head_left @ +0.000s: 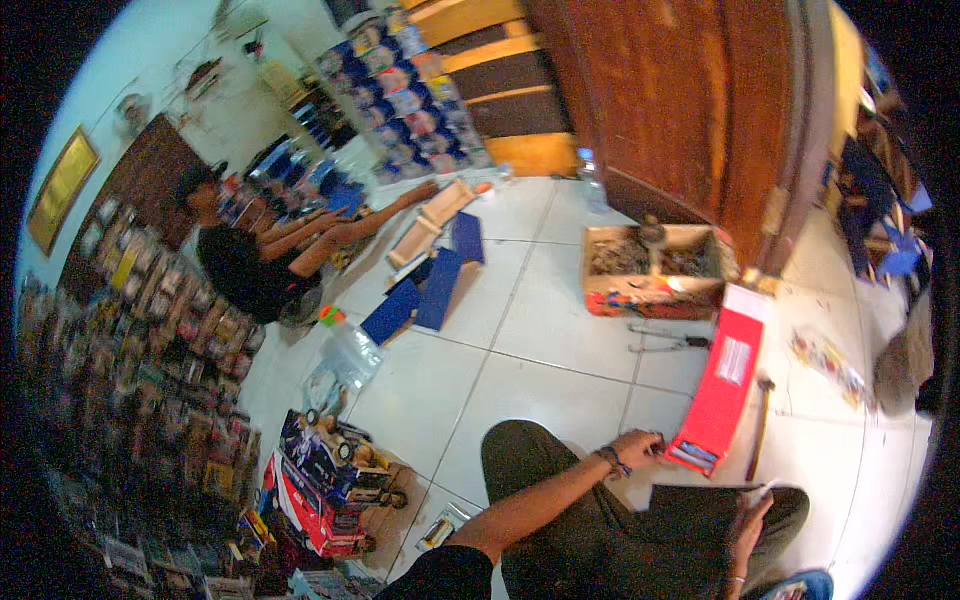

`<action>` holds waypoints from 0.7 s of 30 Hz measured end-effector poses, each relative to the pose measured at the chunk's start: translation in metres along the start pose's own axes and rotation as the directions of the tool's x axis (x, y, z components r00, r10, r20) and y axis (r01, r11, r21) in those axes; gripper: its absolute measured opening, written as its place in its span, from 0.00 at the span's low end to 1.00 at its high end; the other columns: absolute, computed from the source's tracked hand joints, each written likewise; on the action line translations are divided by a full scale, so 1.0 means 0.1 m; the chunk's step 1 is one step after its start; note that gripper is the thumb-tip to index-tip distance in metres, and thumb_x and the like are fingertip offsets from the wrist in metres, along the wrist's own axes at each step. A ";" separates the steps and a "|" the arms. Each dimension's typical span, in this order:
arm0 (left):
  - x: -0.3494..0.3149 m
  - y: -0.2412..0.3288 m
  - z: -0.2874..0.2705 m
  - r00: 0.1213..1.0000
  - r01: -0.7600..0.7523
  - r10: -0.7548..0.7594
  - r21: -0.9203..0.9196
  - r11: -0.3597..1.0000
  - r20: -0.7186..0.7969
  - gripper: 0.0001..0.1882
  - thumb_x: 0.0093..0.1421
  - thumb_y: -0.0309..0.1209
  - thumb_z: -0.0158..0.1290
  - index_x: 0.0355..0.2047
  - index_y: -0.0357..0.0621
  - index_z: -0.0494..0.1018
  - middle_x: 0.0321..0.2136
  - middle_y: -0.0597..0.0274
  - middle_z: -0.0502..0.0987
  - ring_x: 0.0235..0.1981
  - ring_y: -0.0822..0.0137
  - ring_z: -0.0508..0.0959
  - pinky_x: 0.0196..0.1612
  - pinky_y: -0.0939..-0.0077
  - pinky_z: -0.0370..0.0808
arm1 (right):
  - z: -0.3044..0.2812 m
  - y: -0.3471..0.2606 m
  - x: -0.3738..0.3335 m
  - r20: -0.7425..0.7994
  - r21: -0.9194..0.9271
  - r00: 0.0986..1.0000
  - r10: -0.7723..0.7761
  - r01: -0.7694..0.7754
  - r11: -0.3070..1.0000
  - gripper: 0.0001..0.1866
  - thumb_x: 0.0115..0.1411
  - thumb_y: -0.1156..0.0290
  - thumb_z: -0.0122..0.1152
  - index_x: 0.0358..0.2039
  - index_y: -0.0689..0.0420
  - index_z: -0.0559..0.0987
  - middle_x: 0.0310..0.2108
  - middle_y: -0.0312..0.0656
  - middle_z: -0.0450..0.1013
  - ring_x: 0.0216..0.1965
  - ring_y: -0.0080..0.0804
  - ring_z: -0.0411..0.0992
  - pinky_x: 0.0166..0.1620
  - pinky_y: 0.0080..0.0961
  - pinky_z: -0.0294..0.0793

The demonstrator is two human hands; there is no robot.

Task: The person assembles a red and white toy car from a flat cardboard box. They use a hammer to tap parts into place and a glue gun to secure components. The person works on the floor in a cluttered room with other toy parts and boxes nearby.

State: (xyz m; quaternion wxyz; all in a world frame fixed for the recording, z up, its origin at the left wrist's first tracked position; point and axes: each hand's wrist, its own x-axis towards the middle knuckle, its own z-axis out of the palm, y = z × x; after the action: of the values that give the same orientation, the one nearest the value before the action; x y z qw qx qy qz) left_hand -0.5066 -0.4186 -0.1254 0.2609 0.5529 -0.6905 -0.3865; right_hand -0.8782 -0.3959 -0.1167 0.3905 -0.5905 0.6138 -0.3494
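Note:
My left hand (pixel 638 451), with a dark bracelet at its wrist, is closed beside the near end of a long red box-shaped body (pixel 738 345). Something small and dark shows at its fingertips, too blurred to name. The red body has a white label on its side and an open end towards me. My right hand (pixel 746 525) pinches a small white piece (pixel 764 490) over my right thigh. Next to that hand, a dark flat panel (pixel 690 497) lies across my lap.
A wooden box (pixel 655 283) of small parts stands ahead, with pliers (pixel 665 340) and a hammer (pixel 760 430) nearer. Toy vehicles (pixel 320 490) sit left. Another person (pixel 250 260) sits far left by blue panels (pixel 437 290). A bottle (pixel 590 180) stands by the door.

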 end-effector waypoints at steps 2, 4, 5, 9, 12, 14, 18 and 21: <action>-0.04 0.04 -0.04 1.000 0.019 -0.018 0.046 0.999 -0.007 0.23 0.55 0.50 0.61 0.38 0.44 0.75 0.30 0.53 0.81 0.31 0.56 0.82 0.36 0.62 0.78 | 0.09 -0.27 -0.20 -0.120 -0.026 0.990 -0.078 0.076 0.997 0.24 0.67 0.75 0.53 0.60 0.58 0.57 0.46 0.50 0.71 0.42 0.39 0.70 0.45 0.31 0.72; -0.06 0.05 -0.07 0.997 0.061 -0.063 0.042 0.997 0.040 0.20 0.58 0.48 0.59 0.41 0.45 0.74 0.31 0.53 0.81 0.32 0.55 0.82 0.36 0.62 0.78 | 0.12 -0.52 -0.25 -0.169 -0.030 0.965 -0.199 0.196 0.980 0.17 0.68 0.73 0.52 0.54 0.59 0.61 0.41 0.49 0.71 0.37 0.36 0.68 0.42 0.28 0.71; -0.08 0.05 -0.07 0.993 0.099 -0.101 0.053 0.994 0.056 0.17 0.59 0.43 0.58 0.40 0.44 0.75 0.33 0.52 0.81 0.34 0.55 0.82 0.39 0.62 0.78 | 0.13 -0.62 -0.22 -0.173 0.035 0.974 -0.145 0.153 0.988 0.16 0.68 0.73 0.52 0.53 0.59 0.62 0.40 0.48 0.71 0.37 0.35 0.68 0.42 0.28 0.71; -0.18 -0.07 -0.09 0.993 0.081 -0.094 0.158 0.984 0.076 0.14 0.58 0.38 0.57 0.41 0.44 0.76 0.35 0.51 0.81 0.37 0.55 0.82 0.42 0.63 0.78 | 0.16 -0.83 -0.11 -0.284 0.238 0.959 0.024 0.046 0.970 0.16 0.68 0.70 0.53 0.52 0.66 0.69 0.43 0.45 0.72 0.42 0.30 0.69 0.48 0.27 0.70; -0.26 -0.17 -0.10 0.926 0.257 -0.291 0.163 0.953 0.239 0.15 0.57 0.35 0.57 0.42 0.42 0.77 0.36 0.56 0.82 0.39 0.64 0.81 0.45 0.67 0.78 | 0.03 -0.88 -0.16 -0.294 0.142 0.955 0.030 0.013 0.990 0.14 0.66 0.72 0.57 0.49 0.66 0.73 0.43 0.49 0.75 0.44 0.31 0.72 0.48 0.28 0.72; -0.34 -0.18 -0.16 0.907 0.332 -0.372 0.209 0.920 0.196 0.18 0.61 0.43 0.57 0.42 0.41 0.77 0.35 0.57 0.82 0.38 0.68 0.81 0.44 0.70 0.78 | -0.02 -0.92 -0.19 -0.313 -0.006 0.938 -0.147 0.153 0.988 0.12 0.62 0.73 0.61 0.45 0.62 0.77 0.39 0.49 0.76 0.38 0.39 0.75 0.43 0.30 0.74; -0.39 -0.03 -0.30 0.826 0.417 -0.484 0.267 0.869 0.289 0.19 0.63 0.44 0.55 0.43 0.41 0.77 0.35 0.57 0.82 0.36 0.66 0.82 0.43 0.69 0.77 | -0.17 -1.08 -0.37 -0.260 -0.003 0.937 -0.235 0.242 0.970 0.11 0.56 0.73 0.67 0.39 0.61 0.79 0.34 0.46 0.76 0.35 0.41 0.74 0.39 0.32 0.74; -0.38 0.08 -0.33 0.831 0.413 -0.477 0.256 0.874 0.286 0.19 0.63 0.45 0.55 0.42 0.41 0.77 0.35 0.58 0.82 0.37 0.63 0.82 0.44 0.68 0.77 | -0.24 -1.12 -0.40 -0.243 -0.009 0.953 -0.181 0.184 0.983 0.11 0.55 0.71 0.68 0.39 0.59 0.80 0.32 0.44 0.76 0.33 0.40 0.75 0.37 0.33 0.75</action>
State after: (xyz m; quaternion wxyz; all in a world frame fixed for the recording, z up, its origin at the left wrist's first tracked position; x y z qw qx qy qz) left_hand -0.4752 -0.3888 -0.0981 -0.0119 0.6451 -0.6093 -0.4609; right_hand -0.8488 -0.3636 -0.0036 0.2826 -0.5949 0.5972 -0.4577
